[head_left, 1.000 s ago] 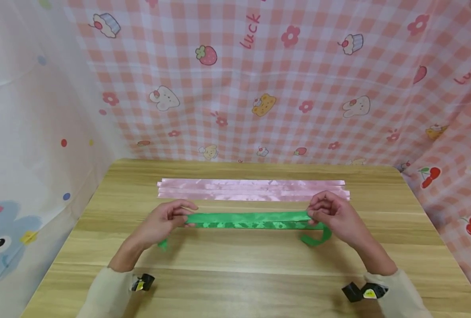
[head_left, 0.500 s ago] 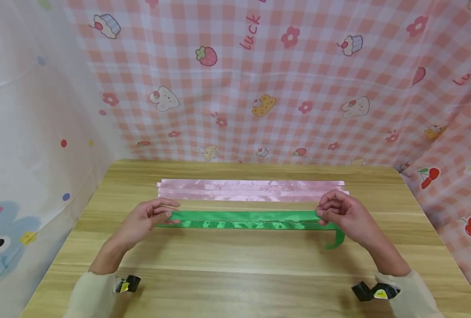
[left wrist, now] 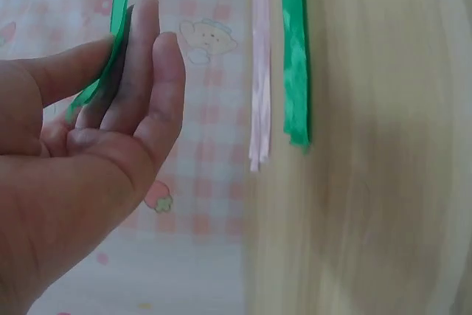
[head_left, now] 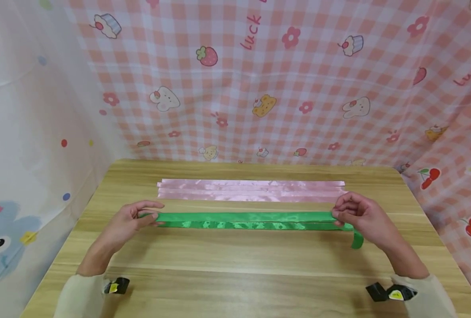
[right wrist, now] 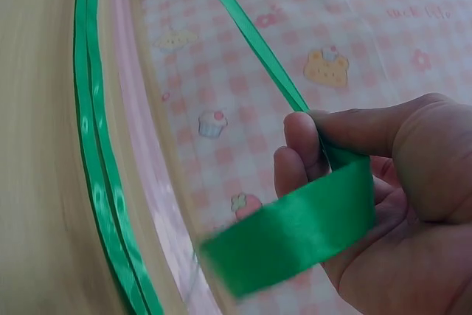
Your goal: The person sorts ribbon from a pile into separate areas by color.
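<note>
My left hand (head_left: pixel 128 221) and right hand (head_left: pixel 364 221) pinch one green satin ribbon (head_left: pixel 243 217) between thumb and fingers, holding it taut from side to side. In the right wrist view its loose end (right wrist: pixel 295 234) curls past the palm. On the left, a short tail (left wrist: pixel 88 94) lies within the bent fingers. The held ribbon hangs above other green ribbons (right wrist: pixel 87 108), which lie side by side on the table and are partly hidden by it in the head view. Behind these, several pink ribbons (head_left: pixel 235 190) rest flat in a close row.
The wooden table (head_left: pixel 235 282) carries all the ribbons. A pink checked cloth (head_left: pixel 235 88) hangs at its back edge, and a white printed cloth (head_left: pixel 28 132) at the left. Black wrist cameras (head_left: pixel 392 292) sit at the cuffs.
Both hands have moved apart along the green ribbon, left hand leftward and right hand rightward, so the stretched span is longer. The loose end by the right hand has shortened.
</note>
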### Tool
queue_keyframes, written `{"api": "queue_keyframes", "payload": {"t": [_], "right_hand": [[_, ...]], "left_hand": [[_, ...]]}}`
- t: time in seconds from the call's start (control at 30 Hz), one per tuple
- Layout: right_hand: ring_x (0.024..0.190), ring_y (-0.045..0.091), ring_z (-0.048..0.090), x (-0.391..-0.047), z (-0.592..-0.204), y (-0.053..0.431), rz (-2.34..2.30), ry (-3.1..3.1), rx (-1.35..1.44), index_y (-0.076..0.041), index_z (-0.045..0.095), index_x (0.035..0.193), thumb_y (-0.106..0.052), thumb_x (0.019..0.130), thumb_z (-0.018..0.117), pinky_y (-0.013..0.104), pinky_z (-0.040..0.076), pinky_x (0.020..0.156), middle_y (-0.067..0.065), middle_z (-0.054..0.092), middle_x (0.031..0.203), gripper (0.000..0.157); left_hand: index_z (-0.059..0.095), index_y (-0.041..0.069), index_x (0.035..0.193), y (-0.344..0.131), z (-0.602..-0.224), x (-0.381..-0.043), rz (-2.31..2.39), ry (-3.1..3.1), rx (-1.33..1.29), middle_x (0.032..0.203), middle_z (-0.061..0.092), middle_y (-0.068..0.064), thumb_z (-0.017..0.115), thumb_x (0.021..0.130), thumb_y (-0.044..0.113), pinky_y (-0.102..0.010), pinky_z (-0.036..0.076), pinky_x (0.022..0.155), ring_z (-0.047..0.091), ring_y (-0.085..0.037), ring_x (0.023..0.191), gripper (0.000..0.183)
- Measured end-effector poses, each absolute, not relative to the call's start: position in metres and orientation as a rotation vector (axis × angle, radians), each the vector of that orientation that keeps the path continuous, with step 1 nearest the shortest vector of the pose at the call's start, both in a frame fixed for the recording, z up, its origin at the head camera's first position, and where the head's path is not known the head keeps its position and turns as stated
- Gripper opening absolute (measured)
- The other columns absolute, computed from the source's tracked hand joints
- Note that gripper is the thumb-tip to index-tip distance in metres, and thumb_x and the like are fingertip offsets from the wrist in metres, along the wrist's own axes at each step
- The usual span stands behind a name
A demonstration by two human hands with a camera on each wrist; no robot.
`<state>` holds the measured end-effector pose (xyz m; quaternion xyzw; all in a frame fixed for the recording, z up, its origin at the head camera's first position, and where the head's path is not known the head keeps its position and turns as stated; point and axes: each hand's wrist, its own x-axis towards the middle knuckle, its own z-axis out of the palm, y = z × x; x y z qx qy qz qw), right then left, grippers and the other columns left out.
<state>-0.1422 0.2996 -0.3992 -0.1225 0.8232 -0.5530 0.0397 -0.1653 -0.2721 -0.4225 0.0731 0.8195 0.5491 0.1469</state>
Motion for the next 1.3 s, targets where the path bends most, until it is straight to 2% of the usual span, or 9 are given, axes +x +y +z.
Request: {"api": "queue_keyframes", "payload": {"t": [0.07, 0.2, 0.4, 0.5, 0.73, 0.87, 1.07, 1.2, 1.3], "right_hand": [[0.073, 0.016, 0.069, -0.142, -0.401, 0.305, -1.666, 2.549, -0.36, 0.005, 0.054, 0.105, -0.001, 0.095, 0.064, 0.031, 0.059, 0.066, 0.009, 0.069, 0.087, 0.015], [0.072, 0.016, 0.068, -0.143, -0.405, 0.314, -1.65, 2.551, -0.334, 0.004, 0.054, 0.105, -0.004, 0.097, 0.061, 0.031, 0.059, 0.066, 0.008, 0.069, 0.087, 0.013], [0.072, 0.017, 0.069, -0.143, -0.409, 0.324, -1.661, 2.531, -0.333, 0.006, 0.055, 0.103, -0.004, 0.096, 0.063, 0.031, 0.058, 0.065, 0.011, 0.07, 0.085, 0.015], [0.072, 0.018, 0.068, -0.142, -0.411, 0.329, -1.653, 2.535, -0.308, 0.006, 0.055, 0.104, -0.004, 0.095, 0.064, 0.032, 0.058, 0.067, 0.01, 0.07, 0.085, 0.016], [0.072, 0.017, 0.067, -0.143, -0.424, 0.343, -1.63, 2.508, -0.286, 0.009, 0.054, 0.103, -0.001, 0.094, 0.064, 0.027, 0.056, 0.067, 0.005, 0.071, 0.083, 0.016], [0.075, 0.019, 0.068, -0.142, -0.429, 0.349, -1.635, 2.471, -0.268, 0.008, 0.053, 0.104, -0.003, 0.095, 0.063, 0.029, 0.057, 0.069, 0.005, 0.071, 0.084, 0.017], [0.075, 0.018, 0.068, -0.142, -0.436, 0.359, -1.7, 2.41, -0.293, 0.007, 0.054, 0.102, -0.001, 0.096, 0.062, 0.029, 0.057, 0.07, 0.001, 0.072, 0.084, 0.013], [0.073, 0.015, 0.067, -0.141, -0.44, 0.364, -1.701, 2.421, -0.259, 0.006, 0.054, 0.101, -0.001, 0.095, 0.063, 0.028, 0.056, 0.067, -0.001, 0.071, 0.082, 0.013], [0.072, 0.01, 0.065, -0.14, -0.443, 0.368, -1.678, 2.442, -0.231, 0.004, 0.056, 0.101, -0.002, 0.094, 0.065, 0.027, 0.054, 0.065, -0.005, 0.069, 0.08, 0.013]], "left_hand": [[0.052, -0.003, 0.136, -0.275, -0.424, -0.165, 1.6, 2.342, 0.212, 0.104, 0.072, -0.006, 0.061, 0.099, 0.019, -0.033, 0.053, 0.091, 0.071, -0.027, 0.097, 0.043], [0.056, -0.001, 0.131, -0.28, -0.427, -0.165, 1.692, 2.309, 0.152, 0.097, 0.075, 0.001, 0.066, 0.096, 0.018, -0.034, 0.056, 0.089, 0.072, -0.022, 0.094, 0.041], [0.064, 0.014, 0.119, -0.288, -0.43, -0.164, 1.802, 2.265, 0.056, 0.09, 0.074, 0.007, 0.07, 0.093, 0.015, -0.03, 0.057, 0.085, 0.073, -0.017, 0.089, 0.026], [0.062, 0.01, 0.121, -0.294, -0.432, -0.164, 1.785, 2.283, 0.046, 0.09, 0.074, 0.005, 0.068, 0.095, 0.016, -0.031, 0.057, 0.084, 0.072, -0.018, 0.088, 0.027], [0.054, -0.004, 0.129, -0.301, -0.438, -0.164, 1.697, 2.334, 0.027, 0.09, 0.075, -0.007, 0.068, 0.095, 0.02, -0.033, 0.058, 0.083, 0.072, -0.022, 0.087, 0.044], [0.056, -0.001, 0.125, -0.305, -0.441, -0.166, 1.722, 2.324, -0.019, 0.088, 0.076, -0.005, 0.07, 0.094, 0.019, -0.033, 0.058, 0.08, 0.072, -0.02, 0.084, 0.04], [0.062, 0.011, 0.116, -0.311, -0.445, -0.166, 1.758, 2.286, -0.038, 0.086, 0.075, 0.001, 0.067, 0.096, 0.016, -0.03, 0.058, 0.078, 0.071, -0.015, 0.081, 0.022], [0.061, 0.012, 0.118, -0.313, -0.447, -0.165, 1.762, 2.257, -0.01, 0.087, 0.074, 0.001, 0.067, 0.096, 0.016, -0.029, 0.058, 0.08, 0.071, -0.016, 0.082, 0.022], [0.06, 0.01, 0.119, -0.313, -0.448, -0.164, 1.766, 2.247, -0.013, 0.087, 0.074, 0.003, 0.067, 0.095, 0.015, -0.028, 0.057, 0.08, 0.072, -0.016, 0.083, 0.025]]}}
